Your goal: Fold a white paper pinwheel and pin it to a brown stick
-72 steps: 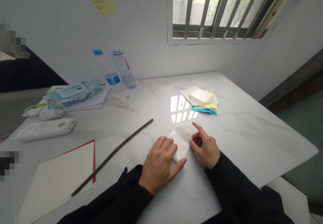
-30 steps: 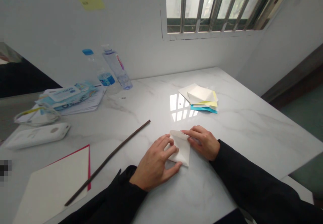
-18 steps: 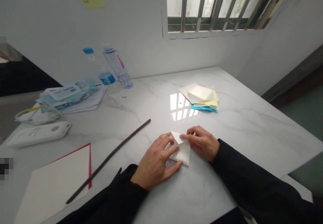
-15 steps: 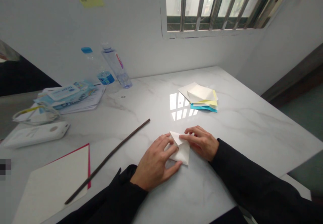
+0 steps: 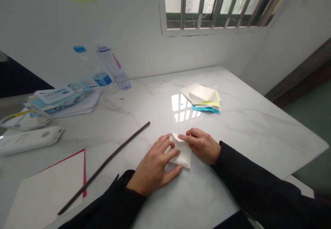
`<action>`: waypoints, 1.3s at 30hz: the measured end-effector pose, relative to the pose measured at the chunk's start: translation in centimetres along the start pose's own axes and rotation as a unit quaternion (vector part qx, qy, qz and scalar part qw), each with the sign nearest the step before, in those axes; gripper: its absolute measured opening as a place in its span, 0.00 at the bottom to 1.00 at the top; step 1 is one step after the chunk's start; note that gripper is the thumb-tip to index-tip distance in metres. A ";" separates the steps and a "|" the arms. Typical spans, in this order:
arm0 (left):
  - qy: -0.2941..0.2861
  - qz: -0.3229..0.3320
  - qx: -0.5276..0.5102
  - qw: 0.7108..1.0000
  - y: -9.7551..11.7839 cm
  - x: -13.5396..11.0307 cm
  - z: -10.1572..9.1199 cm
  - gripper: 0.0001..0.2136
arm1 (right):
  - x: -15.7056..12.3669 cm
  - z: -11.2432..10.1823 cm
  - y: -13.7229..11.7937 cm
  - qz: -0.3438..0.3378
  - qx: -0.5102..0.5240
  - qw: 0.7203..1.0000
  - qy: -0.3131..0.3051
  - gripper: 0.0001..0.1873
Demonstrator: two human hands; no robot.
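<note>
A small white folded paper (image 5: 183, 156), shaped like an envelope with a flap along its top, lies on the marbled table. My left hand (image 5: 158, 165) steadies it from the left, its fingers bent over the left part and its thumb near the bottom edge. From the right, my right hand (image 5: 203, 145) has its index finger on the top flap, with the other fingers curled. Its thumb is hidden. Farther back on the table sits a pile of folded papers (image 5: 203, 93) in white, yellow and blue.
A thin dark stick (image 5: 108, 160) lies left of my hands, crossing a cream sheet with a red edge (image 5: 43, 198). Two plastic bottles (image 5: 102, 79) stand by the wall. A wipes packet (image 5: 59, 96), a cable (image 5: 31, 118) and a white device (image 5: 33, 139) lie at left.
The top flap of the folded paper has been brought down a little under my right index finger. The whole view has shifted slightly; both hands stay on the paper.
</note>
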State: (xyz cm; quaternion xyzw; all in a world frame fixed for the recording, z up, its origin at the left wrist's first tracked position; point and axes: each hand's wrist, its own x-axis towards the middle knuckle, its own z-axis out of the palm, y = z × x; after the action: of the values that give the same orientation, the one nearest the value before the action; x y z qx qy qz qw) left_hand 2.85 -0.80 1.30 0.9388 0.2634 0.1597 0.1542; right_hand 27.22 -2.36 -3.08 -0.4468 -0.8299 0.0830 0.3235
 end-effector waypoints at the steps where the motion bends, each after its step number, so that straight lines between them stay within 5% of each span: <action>1: -0.004 0.000 -0.009 1.000 -0.1 0.1 -0.1 0.09 | 0.0 0.0 0.0 -0.001 0.001 1.000 -0.003 0.23; 20: -0.028 0.018 -0.044 0.998 -0.9 1.0 -0.6 0.09 | 0.1 -1.3 -0.2 0.081 0.096 0.992 -0.032 0.30; 39: -0.036 0.016 -0.038 0.999 -1.0 0.6 -0.5 0.12 | -0.4 -0.6 0.1 0.104 0.080 0.990 0.051 0.17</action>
State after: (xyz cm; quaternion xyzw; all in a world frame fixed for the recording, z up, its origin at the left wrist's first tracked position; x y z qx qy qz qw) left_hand 2.70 0.46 1.51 0.9414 0.2367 0.1380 0.1965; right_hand 27.83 -2.69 -2.84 -0.5069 -0.7519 0.1594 0.3902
